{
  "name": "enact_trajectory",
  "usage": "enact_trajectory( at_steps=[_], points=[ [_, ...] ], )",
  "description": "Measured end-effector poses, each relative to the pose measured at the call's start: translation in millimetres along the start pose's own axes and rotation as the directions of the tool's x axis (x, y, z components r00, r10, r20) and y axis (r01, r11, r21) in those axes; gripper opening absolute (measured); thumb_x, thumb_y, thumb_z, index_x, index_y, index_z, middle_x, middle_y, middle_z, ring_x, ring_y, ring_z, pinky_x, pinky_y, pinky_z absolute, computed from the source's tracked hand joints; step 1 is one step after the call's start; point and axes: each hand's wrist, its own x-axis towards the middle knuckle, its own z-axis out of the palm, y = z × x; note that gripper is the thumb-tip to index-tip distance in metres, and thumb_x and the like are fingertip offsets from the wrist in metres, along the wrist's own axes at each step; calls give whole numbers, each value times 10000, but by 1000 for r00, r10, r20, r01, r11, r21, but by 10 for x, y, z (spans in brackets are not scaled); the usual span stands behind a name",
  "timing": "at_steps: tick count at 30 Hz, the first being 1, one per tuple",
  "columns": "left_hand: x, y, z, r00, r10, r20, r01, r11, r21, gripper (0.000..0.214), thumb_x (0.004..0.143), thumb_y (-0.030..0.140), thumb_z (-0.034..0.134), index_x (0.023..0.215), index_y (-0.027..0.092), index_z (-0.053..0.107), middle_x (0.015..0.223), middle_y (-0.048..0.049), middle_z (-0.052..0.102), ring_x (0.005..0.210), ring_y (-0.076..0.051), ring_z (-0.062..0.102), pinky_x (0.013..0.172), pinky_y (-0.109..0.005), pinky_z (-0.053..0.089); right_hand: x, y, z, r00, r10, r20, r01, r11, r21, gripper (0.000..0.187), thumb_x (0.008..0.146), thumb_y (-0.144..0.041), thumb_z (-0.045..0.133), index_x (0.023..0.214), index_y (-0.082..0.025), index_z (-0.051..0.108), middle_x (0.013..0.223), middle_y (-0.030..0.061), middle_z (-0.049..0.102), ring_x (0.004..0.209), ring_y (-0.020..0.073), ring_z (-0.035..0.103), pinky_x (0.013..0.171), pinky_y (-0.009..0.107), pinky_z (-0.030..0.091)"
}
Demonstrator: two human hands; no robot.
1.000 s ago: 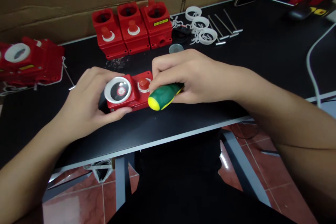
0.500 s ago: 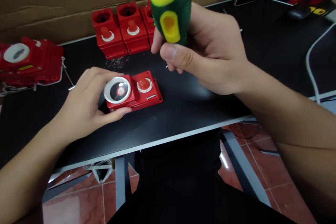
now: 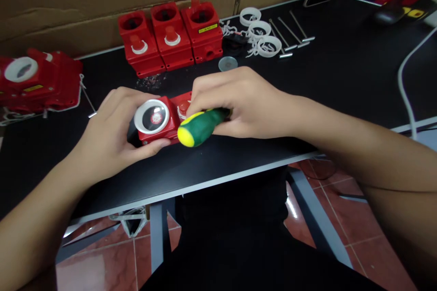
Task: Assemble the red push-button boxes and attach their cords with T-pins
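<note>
holding the red box [image 3: 171, 120] down near the front of the black table [image 3: 239, 157], left hand [image 3: 112, 134] gripping its left end, right hand [image 3: 246, 102] closed round the green screwdriver [image 3: 200, 126] over the box's right end. tip's hidden; i'd pin the box flat and drive straight.

- Yellow sticker [image 3: 208, 28] on the right back box [image 3: 204, 43]: print too small to read.
- Yellow label [image 3: 33, 87] on the left unit [image 3: 54, 77]: blurred, unreadable.
- Red emblem [image 3: 156, 118] in the held box [image 3: 173, 122] window: no legible letters.
- Yellow marks [image 3: 414, 12], top right: unreadable.
</note>
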Motion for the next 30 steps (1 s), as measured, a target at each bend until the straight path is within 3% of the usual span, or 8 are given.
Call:
enact_trajectory(
  at_steps=[6,13,16,19,23,27,30],
  points=[
    [1,-1,4,1000,-23,7,23,1000,8,746,1320,858,604,1678,211,695,1548,-144,839,1382,-350,828,1190,-503,708,28,-29,-146,989,143,44,-143,990,-6,78,1243,-220,814,1248,-233,891,1228,19,883,1066,174,810,923,322,582],
    [4,-15,8,1000,-11,3,11,1000,4,725,1327,845,585,1676,220,703,1524,-144,842,1355,-359,831,1152,-523,726,22,-46,-159,995,45,86,-48,998,32,272,1288,-203,686,1295,-133,949,1254,101,883,1111,202,834,964,325,587],
    [3,-17,9,1000,-12,4,12,1000,6,746,1327,860,577,1676,211,699,1530,-147,838,1357,-361,827,1158,-520,720,13,-16,-171,997,27,74,-25,999,-36,269,1272,-181,670,1282,-187,940,1271,77,876,1117,204,820,947,331,586],
    [-4,-17,11,1000,-9,1,9,1000,10,751,1325,872,576,1671,216,693,1526,-137,837,1357,-349,826,1170,-506,707,13,58,-174,994,19,104,-13,998,-55,247,1262,-290,677,1228,-274,921,1241,36,875,1086,204,800,915,336,610],
    [-14,-15,13,1000,-8,-4,9,1000,18,757,1327,875,574,1675,212,687,1542,-136,830,1372,-345,822,1183,-505,701,14,101,-178,989,5,148,4,998,-61,298,1265,-339,651,1205,-289,939,1225,41,873,1082,195,817,910,322,625],
    [-17,-14,29,1000,-12,-2,12,1000,23,780,1318,891,585,1670,202,689,1528,-128,827,1364,-336,822,1174,-490,698,7,13,-211,996,54,65,-51,998,-48,243,1273,-293,726,1361,-245,947,1333,80,889,1184,218,852,1025,343,656],
    [-15,-14,41,1000,-2,-3,2,1000,15,789,1318,903,571,1673,208,683,1531,-119,819,1379,-330,814,1193,-488,691,9,-80,-235,989,123,-81,-125,992,-21,169,1292,-331,778,1320,-220,902,1320,68,874,1225,227,821,1124,372,671]
  ],
)
